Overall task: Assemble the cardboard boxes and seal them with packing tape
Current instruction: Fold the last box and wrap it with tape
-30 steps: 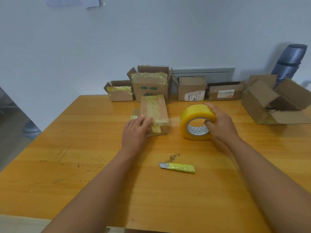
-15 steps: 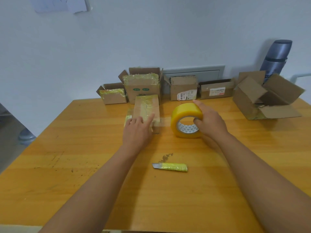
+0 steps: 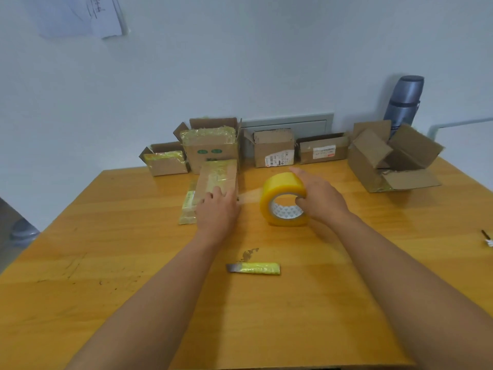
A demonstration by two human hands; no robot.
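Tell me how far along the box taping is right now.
Done: two boxes at the wall, the small box and the green-marked box, already carry tape. In hand: the left hand presses the flat box while the right hand grips the tape roll, a strip stretched between them. Left: cutting with the knife, then the big open box.

A pale blue-white wall (image 3: 266, 62) is filling the background; a sheet of paper (image 3: 80, 17) is hanging on it at upper left; a grey panel (image 3: 288, 122) is sitting low on it; the orange wooden tabletop (image 3: 106, 263) is showing scratches; grey floor (image 3: 10, 231) is showing at left.
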